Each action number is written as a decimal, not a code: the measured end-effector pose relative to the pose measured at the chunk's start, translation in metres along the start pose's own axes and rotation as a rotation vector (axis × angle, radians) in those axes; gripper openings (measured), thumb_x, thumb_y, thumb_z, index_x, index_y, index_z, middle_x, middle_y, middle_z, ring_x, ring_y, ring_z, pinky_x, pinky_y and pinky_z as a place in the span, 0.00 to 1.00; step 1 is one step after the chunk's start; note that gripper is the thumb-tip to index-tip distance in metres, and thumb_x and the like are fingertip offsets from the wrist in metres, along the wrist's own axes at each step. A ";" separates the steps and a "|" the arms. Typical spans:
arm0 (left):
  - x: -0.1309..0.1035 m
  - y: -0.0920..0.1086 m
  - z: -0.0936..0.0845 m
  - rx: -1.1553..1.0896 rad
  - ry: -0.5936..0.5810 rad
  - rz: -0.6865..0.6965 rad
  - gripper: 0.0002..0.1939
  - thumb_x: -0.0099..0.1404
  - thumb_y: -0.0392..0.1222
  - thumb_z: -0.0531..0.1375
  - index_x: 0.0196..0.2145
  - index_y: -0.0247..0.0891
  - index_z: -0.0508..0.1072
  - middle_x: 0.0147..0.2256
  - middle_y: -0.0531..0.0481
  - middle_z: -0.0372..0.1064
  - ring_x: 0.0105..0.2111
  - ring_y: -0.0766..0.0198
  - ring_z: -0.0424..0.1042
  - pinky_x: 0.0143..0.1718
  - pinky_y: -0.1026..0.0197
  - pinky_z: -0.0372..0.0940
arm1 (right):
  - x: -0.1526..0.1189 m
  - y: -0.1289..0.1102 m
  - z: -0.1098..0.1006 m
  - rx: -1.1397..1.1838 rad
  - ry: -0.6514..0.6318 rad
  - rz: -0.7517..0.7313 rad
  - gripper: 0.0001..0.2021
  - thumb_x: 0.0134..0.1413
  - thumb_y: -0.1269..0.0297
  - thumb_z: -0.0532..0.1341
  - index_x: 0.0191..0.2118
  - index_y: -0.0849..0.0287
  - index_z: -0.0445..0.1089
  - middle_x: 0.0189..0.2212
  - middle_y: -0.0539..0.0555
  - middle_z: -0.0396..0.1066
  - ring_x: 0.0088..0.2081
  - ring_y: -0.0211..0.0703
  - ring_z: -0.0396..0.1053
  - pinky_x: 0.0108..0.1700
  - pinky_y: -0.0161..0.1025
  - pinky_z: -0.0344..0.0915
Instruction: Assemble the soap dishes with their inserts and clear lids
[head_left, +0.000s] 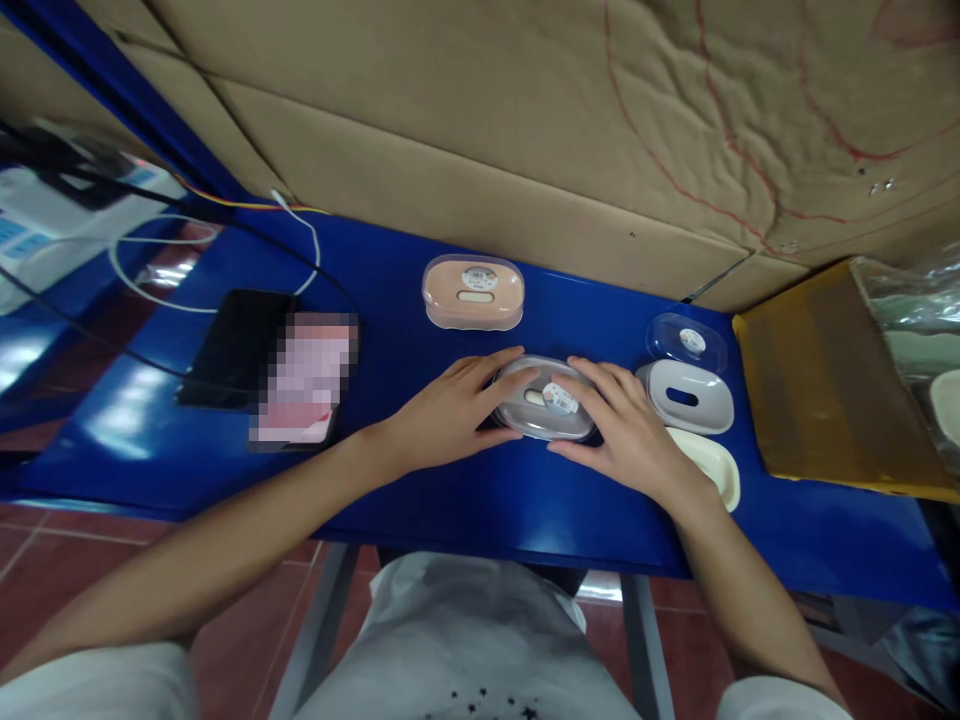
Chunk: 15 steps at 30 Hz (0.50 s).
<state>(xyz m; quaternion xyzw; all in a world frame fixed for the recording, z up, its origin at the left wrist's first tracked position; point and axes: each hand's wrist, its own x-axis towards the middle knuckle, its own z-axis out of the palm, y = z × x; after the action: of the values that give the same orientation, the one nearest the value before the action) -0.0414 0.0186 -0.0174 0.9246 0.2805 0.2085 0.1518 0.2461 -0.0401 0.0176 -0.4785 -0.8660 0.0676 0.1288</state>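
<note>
Because the clear-lidded grey box is probably needing steadying, the left hand and right hand are holding its 2 ends between their fingers over the tabletop.

L arm: your left arm extends inward | R arm: your right arm angles inward | left grip, right grip facing, fingers curved, thumbs nearest you

The oval grey box, under a clear cover with 1 round printed sticker, shows 1 pale slot and seems to rest level on the blue table.
</note>
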 end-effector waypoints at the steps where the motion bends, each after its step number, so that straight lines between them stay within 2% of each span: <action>1: 0.000 0.000 0.000 -0.001 -0.001 0.000 0.39 0.74 0.50 0.67 0.74 0.42 0.57 0.73 0.31 0.57 0.69 0.38 0.66 0.66 0.35 0.67 | 0.000 0.000 0.000 0.002 -0.001 0.000 0.38 0.69 0.46 0.66 0.77 0.47 0.56 0.74 0.61 0.61 0.69 0.68 0.61 0.68 0.68 0.64; 5: 0.002 0.001 -0.002 -0.025 -0.013 -0.005 0.38 0.74 0.49 0.67 0.74 0.42 0.58 0.73 0.30 0.58 0.70 0.38 0.65 0.67 0.35 0.66 | 0.001 0.000 0.000 -0.011 0.007 -0.011 0.38 0.69 0.46 0.66 0.77 0.48 0.56 0.74 0.62 0.61 0.68 0.68 0.61 0.68 0.68 0.65; 10: 0.004 0.001 -0.007 -0.133 -0.020 -0.031 0.37 0.75 0.57 0.65 0.74 0.44 0.60 0.71 0.33 0.60 0.70 0.41 0.65 0.68 0.36 0.65 | 0.001 0.000 0.001 -0.034 0.018 -0.023 0.37 0.70 0.45 0.64 0.77 0.47 0.55 0.74 0.62 0.61 0.68 0.69 0.62 0.67 0.67 0.65; 15: 0.003 0.000 -0.007 -0.245 -0.020 -0.087 0.37 0.74 0.58 0.66 0.73 0.46 0.61 0.72 0.35 0.60 0.71 0.44 0.65 0.70 0.40 0.65 | 0.001 -0.001 0.000 -0.064 0.006 -0.029 0.36 0.71 0.44 0.62 0.78 0.47 0.56 0.74 0.62 0.61 0.68 0.69 0.62 0.66 0.67 0.65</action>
<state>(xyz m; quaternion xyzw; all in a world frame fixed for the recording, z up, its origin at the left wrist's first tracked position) -0.0426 0.0214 -0.0101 0.8881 0.2914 0.2251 0.2751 0.2451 -0.0395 0.0175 -0.4699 -0.8742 0.0365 0.1168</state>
